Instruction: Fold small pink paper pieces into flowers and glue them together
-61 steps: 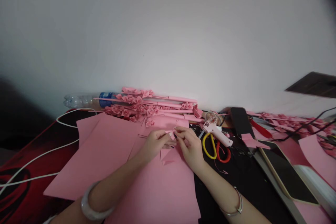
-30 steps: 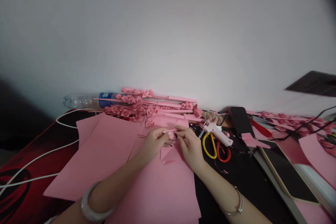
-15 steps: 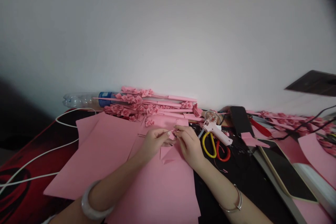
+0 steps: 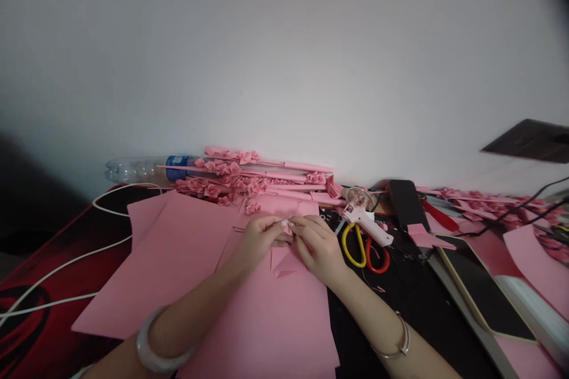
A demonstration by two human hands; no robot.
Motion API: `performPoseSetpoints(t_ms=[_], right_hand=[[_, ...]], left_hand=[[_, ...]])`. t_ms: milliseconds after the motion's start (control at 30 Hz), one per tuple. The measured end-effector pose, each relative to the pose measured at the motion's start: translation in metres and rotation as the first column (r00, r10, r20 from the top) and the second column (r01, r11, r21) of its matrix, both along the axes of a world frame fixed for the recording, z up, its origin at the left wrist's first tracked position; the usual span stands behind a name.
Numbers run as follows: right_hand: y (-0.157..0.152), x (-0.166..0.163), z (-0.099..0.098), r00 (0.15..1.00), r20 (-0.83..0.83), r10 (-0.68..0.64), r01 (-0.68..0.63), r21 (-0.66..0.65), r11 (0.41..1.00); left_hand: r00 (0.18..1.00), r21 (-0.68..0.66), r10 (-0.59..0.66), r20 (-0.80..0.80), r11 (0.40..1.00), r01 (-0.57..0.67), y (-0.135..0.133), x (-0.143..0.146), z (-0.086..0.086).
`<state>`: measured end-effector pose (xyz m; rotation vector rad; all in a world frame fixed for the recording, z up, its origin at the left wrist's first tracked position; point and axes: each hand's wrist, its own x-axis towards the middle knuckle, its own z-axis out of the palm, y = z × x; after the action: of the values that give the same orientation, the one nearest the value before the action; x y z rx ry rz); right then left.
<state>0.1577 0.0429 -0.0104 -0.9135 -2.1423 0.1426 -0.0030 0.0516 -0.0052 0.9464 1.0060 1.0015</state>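
Observation:
Between my fingertips is a small folded piece of pink paper (image 4: 287, 227), mostly covered by the fingers. My left hand (image 4: 262, 241) pinches it from the left, thumb and fingers closed. From the right, my right hand (image 4: 317, 247) grips it too, its fingers bent over the paper. Both hands are above a stack of large pink paper sheets (image 4: 275, 320). Just below the fingers, a smaller folded pink paper (image 4: 287, 262) lies on the sheets. A paper rose (image 4: 253, 206) rests just beyond my left hand.
Pink paper flowers with rolled stems (image 4: 235, 172) lie along the wall beside a plastic bottle (image 4: 133, 169). To the right are a glue gun (image 4: 367, 222), scissors with yellow and red handles (image 4: 354, 249), a phone (image 4: 406, 204) and a larger black-screened device (image 4: 486, 284). A white cable (image 4: 57, 268) crosses the left side.
My right hand's fingers have shifted slightly left and down, closer to the left fingertips on the small folded paper. The things on the table stay where they were.

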Motion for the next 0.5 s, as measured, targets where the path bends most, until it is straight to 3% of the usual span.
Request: performPoseSetpoints(t_ms=[500], right_hand=[[-0.0016, 0.0018, 0.0046, 0.999, 0.03, 0.033, -0.033, -0.01, 0.999]], left_hand=[[1.0, 0.016, -0.027, 0.007, 1.0, 0.027, 0.0012, -0.0006, -0.0003]])
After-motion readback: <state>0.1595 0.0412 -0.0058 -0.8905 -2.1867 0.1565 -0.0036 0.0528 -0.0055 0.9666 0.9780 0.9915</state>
